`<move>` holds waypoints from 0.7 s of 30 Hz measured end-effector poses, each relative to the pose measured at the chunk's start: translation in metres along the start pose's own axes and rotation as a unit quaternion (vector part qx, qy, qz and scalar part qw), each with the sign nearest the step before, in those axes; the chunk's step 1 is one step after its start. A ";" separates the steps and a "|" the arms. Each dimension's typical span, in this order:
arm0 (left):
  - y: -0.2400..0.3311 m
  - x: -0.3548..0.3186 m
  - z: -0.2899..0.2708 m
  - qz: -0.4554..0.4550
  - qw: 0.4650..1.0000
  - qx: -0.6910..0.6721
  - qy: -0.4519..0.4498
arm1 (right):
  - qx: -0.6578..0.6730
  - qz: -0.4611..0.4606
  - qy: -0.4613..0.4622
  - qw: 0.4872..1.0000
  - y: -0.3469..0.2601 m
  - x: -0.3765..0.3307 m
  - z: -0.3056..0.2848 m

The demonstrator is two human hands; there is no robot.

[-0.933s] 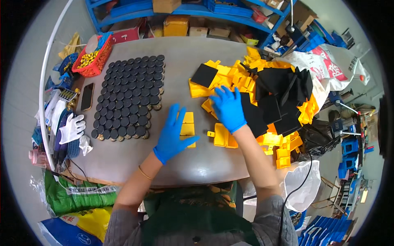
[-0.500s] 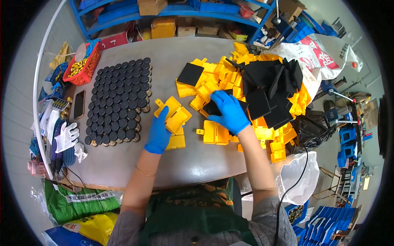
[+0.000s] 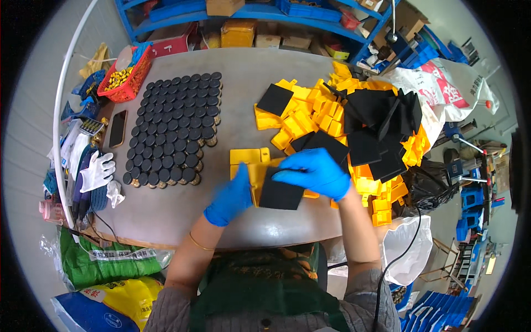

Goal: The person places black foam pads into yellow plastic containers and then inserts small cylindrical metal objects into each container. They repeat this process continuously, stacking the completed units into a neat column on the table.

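Observation:
My left hand, in a blue glove and slightly blurred, grips an opened yellow plastic box above the near middle of the table. My right hand, also gloved in blue, pinches a black square foam-like pad by its upper edge. The pad hangs in front of the yellow box and covers part of it. Just behind the held box lies another yellow box. Beyond my right hand rises a heap of yellow boxes, with a pile of black pads on its right side.
Rows of black-capped small jars stand on the left of the grey table. Left of them are a phone, a red basket of small yellow pieces and white gloves. A blue shelf borders the far side.
My right hand has drawn a black pad from the heap toward the left. My left hand has moved right with the yellow box, and the two now meet. The whole view has shifted slightly.

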State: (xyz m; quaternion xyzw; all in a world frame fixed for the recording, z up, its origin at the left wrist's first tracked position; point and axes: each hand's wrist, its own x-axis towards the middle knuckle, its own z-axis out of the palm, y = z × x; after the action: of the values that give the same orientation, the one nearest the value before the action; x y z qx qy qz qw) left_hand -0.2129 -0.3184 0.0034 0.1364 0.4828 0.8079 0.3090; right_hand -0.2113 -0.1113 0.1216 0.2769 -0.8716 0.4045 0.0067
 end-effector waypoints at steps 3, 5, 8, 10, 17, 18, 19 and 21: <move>0.013 -0.012 0.019 0.050 0.988 0.148 -0.011 | -0.174 -0.057 -0.012 0.983 0.001 0.005 0.018; 0.014 -0.019 0.027 -0.006 1.000 -0.007 0.021 | -0.174 -0.059 0.064 0.981 -0.002 0.003 0.025; 0.027 -0.027 0.031 -0.060 0.993 -0.093 0.028 | 0.009 0.014 0.213 0.977 0.002 -0.004 0.034; 0.018 -0.024 0.029 -0.038 0.985 -0.164 0.036 | 0.173 0.097 0.044 0.979 0.015 -0.011 0.032; -0.001 -0.023 0.031 0.002 0.972 -0.226 0.060 | 0.369 0.170 -0.058 0.912 0.016 -0.007 0.026; -0.005 -0.025 0.030 0.000 0.972 -0.223 0.067 | 0.395 0.182 -0.071 0.898 0.015 -0.007 0.027; -0.011 -0.027 0.029 -0.003 0.973 -0.220 0.075 | 0.388 0.197 -0.076 0.897 0.014 -0.006 0.028; -0.009 -0.026 0.032 -0.003 0.974 -0.207 0.096 | 0.372 0.228 -0.078 0.896 0.012 -0.006 0.030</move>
State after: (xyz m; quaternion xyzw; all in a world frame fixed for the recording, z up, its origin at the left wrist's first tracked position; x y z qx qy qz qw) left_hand -0.1725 -0.3098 0.0133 -0.0100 0.3332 0.8985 0.2856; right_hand -0.2055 -0.1238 0.0917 0.0838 -0.6944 0.6667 -0.2574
